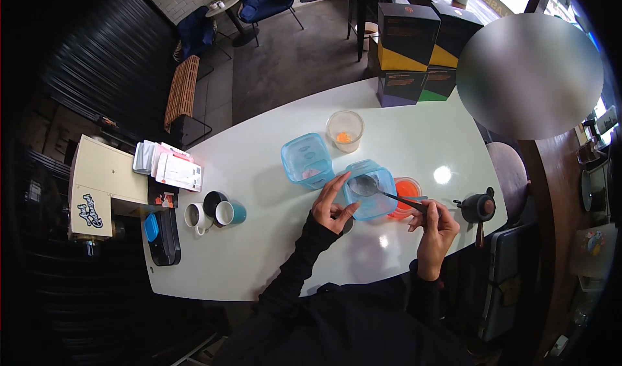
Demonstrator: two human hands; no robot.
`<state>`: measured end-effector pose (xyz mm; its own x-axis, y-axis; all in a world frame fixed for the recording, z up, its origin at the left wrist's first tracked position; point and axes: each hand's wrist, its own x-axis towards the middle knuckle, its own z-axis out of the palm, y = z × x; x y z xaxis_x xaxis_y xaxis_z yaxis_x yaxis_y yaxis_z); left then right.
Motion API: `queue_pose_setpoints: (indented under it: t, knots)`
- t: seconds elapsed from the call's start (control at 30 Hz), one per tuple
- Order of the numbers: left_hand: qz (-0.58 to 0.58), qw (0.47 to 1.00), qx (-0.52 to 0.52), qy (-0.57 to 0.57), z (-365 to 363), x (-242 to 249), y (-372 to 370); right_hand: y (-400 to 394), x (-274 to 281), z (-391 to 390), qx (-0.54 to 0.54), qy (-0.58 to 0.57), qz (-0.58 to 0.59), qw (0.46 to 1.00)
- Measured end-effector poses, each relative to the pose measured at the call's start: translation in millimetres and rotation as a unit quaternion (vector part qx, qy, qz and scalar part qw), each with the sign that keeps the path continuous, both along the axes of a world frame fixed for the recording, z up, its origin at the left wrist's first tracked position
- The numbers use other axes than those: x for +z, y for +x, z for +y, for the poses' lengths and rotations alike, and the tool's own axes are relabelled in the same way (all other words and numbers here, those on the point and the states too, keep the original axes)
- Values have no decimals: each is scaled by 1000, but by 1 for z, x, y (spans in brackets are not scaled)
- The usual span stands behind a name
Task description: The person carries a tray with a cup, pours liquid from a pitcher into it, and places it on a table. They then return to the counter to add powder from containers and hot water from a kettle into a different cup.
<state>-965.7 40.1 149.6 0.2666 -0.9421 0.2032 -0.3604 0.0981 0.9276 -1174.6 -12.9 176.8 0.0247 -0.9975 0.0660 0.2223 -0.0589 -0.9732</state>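
Observation:
My right hand (pixel 435 231) is closed round the dark handle of a large round-bowled spoon (pixel 364 184). The spoon's bowl is over a translucent blue plastic container (pixel 379 205). At that container's left side, my left hand (pixel 332 205) grips it, fingers at the rim and thumb along the near wall. A dark round object (pixel 348 225) shows partly from under this hand. Just left stands a second blue container (pixel 306 159) with a little pale content at its bottom. Behind them is a clear round tub (pixel 345 131) holding some orange bits. An orange-red round container (pixel 408 190) sits right of the held one, partly hidden.
On the white table (pixel 272 262), mugs (pixel 230 214) stand at the left near a cream-coloured machine (pixel 97 184) and packets (pixel 176 168). A black kettle (pixel 478 208) is at the right. Dark boxes (pixel 407 39) are stacked at the back, beside a person with a blurred head (pixel 530 76).

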Motion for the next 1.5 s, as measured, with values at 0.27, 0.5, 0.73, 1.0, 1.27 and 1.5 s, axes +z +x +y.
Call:
queue_pose_setpoints:
  t: [0.27,0.5,0.73,1.0,1.27,1.5]
  knots:
    - [48,998,-10,37,-4,1,-1,-14,5,-5,-41,-4,-47,998]
    - [64,994,-19,85,-21,24,4,-26,4,-10,-53,-19,-78,995]
    - [79,995,-36,42,-29,10,5,-30,9,-9,-48,-31,-88,994]
    - [88,996,13,25,2,3,4,-31,8,-8,-18,-29,-102,994]
    - [142,988,63,18,52,-26,22,-30,6,1,67,-46,-33,996]
    - [220,975,-1,31,67,-64,32,-24,7,5,169,-114,67,977]
